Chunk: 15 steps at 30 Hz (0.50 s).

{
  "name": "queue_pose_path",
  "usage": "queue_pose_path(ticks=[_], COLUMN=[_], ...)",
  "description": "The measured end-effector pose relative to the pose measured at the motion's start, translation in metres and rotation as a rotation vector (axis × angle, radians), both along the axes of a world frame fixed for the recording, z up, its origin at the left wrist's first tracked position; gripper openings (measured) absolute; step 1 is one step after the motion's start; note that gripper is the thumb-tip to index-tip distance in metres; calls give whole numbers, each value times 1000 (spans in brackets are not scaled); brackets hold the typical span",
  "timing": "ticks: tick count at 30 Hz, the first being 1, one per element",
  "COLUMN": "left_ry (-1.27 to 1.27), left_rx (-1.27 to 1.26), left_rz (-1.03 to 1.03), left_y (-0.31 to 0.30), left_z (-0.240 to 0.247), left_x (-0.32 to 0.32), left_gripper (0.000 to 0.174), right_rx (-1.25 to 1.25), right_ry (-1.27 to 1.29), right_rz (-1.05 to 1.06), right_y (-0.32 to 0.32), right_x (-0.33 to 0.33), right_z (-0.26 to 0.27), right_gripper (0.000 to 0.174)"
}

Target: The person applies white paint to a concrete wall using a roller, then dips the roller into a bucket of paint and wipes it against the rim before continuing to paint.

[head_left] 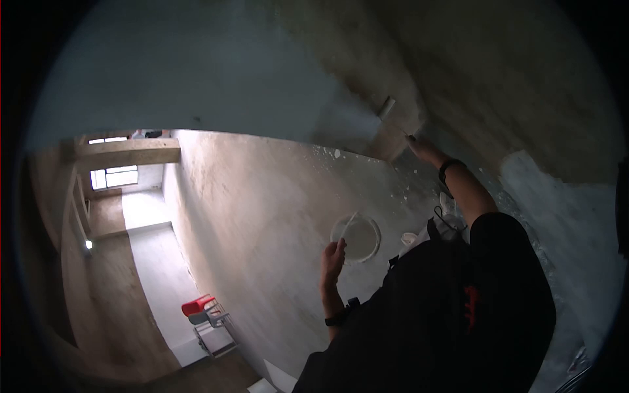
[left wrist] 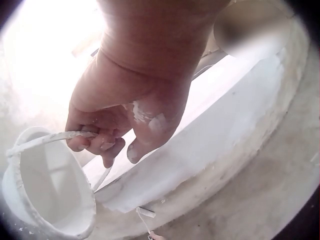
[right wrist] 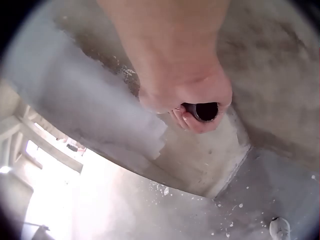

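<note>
My left hand (left wrist: 132, 100), smeared with white paint, has its fingers curled round the thin handle (left wrist: 50, 138) of a white bucket (left wrist: 82, 200). In the head view, that bucket (head_left: 378, 245) hangs just beyond the left hand (head_left: 333, 263), with pale contents inside. My right arm is stretched out, and the right hand (head_left: 426, 150) grips a paint roller (head_left: 387, 108) at the wall surface. From the right wrist, the dark hollow end of the roller handle (right wrist: 206, 111) pokes out of the fist. The roller sits near the border between whitish paint and bare brownish wall.
Painted wall (head_left: 216, 72) spreads to the left, with bare wall (head_left: 491, 78) on the right. White spatters mark the grey floor (head_left: 282, 190). Red and grey chairs (head_left: 200, 308) stand farther along, below windows (head_left: 114, 177). A shoe (right wrist: 280, 229) shows low in the right wrist view.
</note>
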<state>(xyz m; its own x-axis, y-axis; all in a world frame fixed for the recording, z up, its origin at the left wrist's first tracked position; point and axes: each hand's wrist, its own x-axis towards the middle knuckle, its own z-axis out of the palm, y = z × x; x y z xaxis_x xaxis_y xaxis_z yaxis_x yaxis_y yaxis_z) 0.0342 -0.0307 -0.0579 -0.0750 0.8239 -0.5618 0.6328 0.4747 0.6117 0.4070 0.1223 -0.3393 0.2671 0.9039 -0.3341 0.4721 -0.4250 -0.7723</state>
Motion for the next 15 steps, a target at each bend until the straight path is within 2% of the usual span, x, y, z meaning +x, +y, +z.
queue_pose_path(ticks=[1, 2, 4, 5, 7, 8, 10, 11, 12, 13, 15], left_ry=[-21, -39, -73, -86, -96, -81, -56, -48, -68, -53, -22], left_rx=[2, 11, 16, 14, 19, 46, 85, 98, 92, 116, 106], left_rz=[8, 30, 55, 58, 73, 50, 24, 22, 24, 13, 4], left_y=[0, -2, -3, -2, -4, -5, -6, -8, -8, -9, -12], left_z=[-1, -1, -8, -10, -13, -23, -39, -48, -54, -58, -70], left_x=[-1, 0, -1, -3, -1, -3, -9, -13, -16, -17, -22], left_gripper=[40, 40, 40, 39, 40, 41, 43, 44, 37, 37, 38], right_rx=[-92, -108, -340, -350, 26, 24, 45, 41, -111, -259, -221], right_ry=[64, 53, 162, 141, -65, -82, -519, -538, -371, -211, -297], right_rz=[-112, -90, 62, 78, 186, 207, 729, 759, 586, 408, 474], right_y=[0, -11, -29, -43, -75, -88, -108, -115, -122, -130, -143], right_x=[-5, -3, 14, 19, 39, 55, 88, 93, 101, 110, 129], right_z=[-11, 0, 42, 42, 33, 17, -6, 14, 58, 96, 136], right_gripper=[64, 64, 61, 61, 60, 60, 66, 66, 64, 62, 56])
